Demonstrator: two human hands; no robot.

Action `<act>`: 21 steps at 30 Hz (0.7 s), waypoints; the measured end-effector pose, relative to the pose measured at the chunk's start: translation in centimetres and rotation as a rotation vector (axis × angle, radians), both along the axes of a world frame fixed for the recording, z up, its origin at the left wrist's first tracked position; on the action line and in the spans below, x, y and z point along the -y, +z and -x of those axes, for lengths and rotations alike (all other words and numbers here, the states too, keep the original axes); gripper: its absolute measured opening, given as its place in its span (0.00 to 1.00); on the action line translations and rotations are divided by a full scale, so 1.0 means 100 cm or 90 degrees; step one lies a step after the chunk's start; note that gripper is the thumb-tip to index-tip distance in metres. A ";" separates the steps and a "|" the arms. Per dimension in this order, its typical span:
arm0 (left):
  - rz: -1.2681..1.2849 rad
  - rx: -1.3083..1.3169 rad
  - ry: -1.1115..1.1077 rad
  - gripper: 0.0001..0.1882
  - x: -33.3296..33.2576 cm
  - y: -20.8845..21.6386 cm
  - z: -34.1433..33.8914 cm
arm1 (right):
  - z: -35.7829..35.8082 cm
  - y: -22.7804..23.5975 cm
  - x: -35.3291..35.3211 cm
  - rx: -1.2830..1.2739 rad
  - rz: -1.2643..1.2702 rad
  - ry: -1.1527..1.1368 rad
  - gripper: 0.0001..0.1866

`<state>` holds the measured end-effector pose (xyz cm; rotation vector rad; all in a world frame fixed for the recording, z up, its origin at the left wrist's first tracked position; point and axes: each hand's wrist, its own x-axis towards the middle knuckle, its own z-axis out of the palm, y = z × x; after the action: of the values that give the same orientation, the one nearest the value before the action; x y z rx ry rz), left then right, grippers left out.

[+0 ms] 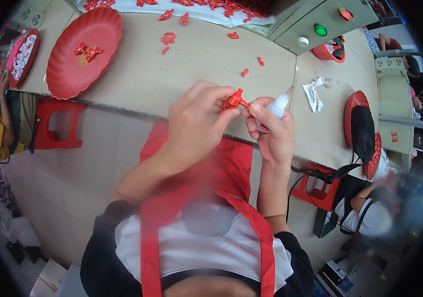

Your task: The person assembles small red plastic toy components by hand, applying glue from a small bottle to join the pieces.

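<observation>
My left hand [194, 121] pinches a small red plastic figurine [232, 101] with yellow marks between thumb and fingers. In my right hand [278, 132] a white squeeze bottle [275, 110] with a thin nozzle is gripped, its tip pointing up and to the right. The thumb and forefinger of that hand also meet a narrow red piece [244, 103] that reaches out from the figurine; I cannot tell whether it is joined to it. Both hands are close together over the bench's near edge.
On the bench [196, 59] lie several loose red parts [169, 38]. A red scalloped tray [78, 74] with a few red pieces stands at left. Crumpled white tissue [313, 94] lies at right, below a green-button control box [320, 30]. Co-workers sit at both sides.
</observation>
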<state>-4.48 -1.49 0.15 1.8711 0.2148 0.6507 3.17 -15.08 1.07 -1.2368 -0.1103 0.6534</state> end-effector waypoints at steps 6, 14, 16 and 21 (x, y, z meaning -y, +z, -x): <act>-0.013 0.013 0.031 0.15 -0.002 -0.005 -0.002 | -0.005 0.003 -0.002 0.065 0.096 -0.007 0.05; -0.025 0.012 0.046 0.16 -0.005 -0.008 -0.003 | 0.000 0.008 -0.008 0.477 0.217 -0.010 0.07; -0.030 0.013 0.047 0.16 -0.006 -0.010 -0.003 | 0.000 0.008 -0.009 0.559 0.246 -0.005 0.07; -0.022 0.025 0.028 0.16 -0.006 -0.008 -0.003 | -0.006 -0.002 -0.014 0.819 0.202 -0.035 0.15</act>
<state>-4.15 -0.87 -0.70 1.8892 0.2214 0.7239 3.80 -13.68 0.89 -1.7967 -1.0599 -0.2781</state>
